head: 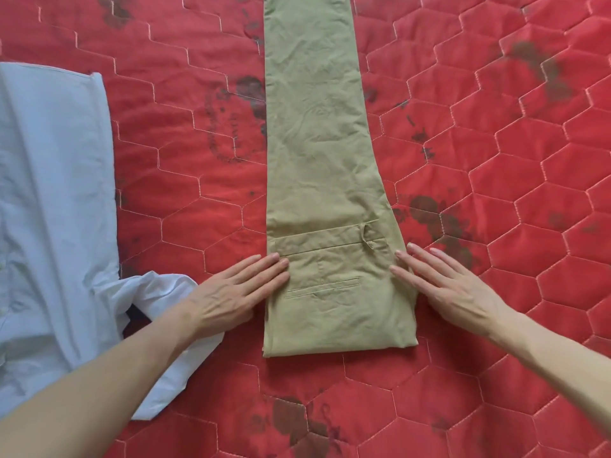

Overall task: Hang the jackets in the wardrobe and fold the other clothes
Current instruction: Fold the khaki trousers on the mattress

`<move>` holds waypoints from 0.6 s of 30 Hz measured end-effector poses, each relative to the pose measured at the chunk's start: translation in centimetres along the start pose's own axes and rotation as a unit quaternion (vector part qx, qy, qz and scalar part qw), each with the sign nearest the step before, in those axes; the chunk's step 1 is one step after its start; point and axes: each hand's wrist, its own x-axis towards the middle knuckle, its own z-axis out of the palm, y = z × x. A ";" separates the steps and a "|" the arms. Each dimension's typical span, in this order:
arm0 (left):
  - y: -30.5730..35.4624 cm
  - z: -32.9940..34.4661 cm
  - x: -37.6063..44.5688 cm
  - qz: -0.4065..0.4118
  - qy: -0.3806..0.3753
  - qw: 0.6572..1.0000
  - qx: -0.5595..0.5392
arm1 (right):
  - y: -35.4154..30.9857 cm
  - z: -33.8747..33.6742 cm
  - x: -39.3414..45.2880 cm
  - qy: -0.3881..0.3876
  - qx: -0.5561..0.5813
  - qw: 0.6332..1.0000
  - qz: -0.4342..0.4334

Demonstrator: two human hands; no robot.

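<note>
Both forearms reach in from the near edge. The left hand [231, 292] and right hand [453, 285] lie flat, grip released, fingers straight, pressing either side of the folded khaki trousers [317, 143], which stretch away lengthwise over the red quilt [496, 160]. A pale blue shirt [49, 176] lies left.

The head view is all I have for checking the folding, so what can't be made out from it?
- Khaki trousers: leg ends cut off by the top edge.
- Light blue shirt: runs past the left edge; the left forearm covers part of it.
- Trouser edges under the fingers of the left hand and right hand.
- Red quilt: its limits lie outside the frame.
</note>
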 end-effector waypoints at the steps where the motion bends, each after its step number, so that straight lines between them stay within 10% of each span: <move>1: 0.4 0.0 0.6 -0.011 0.007 1.000 0.001 | -0.1 0.1 0.3 0.012 0.002 1.000 0.001; 18: 0.9 -2.2 1.3 -0.035 -0.052 0.987 -0.148 | -1.2 -2.3 1.7 -0.025 0.146 0.988 -0.049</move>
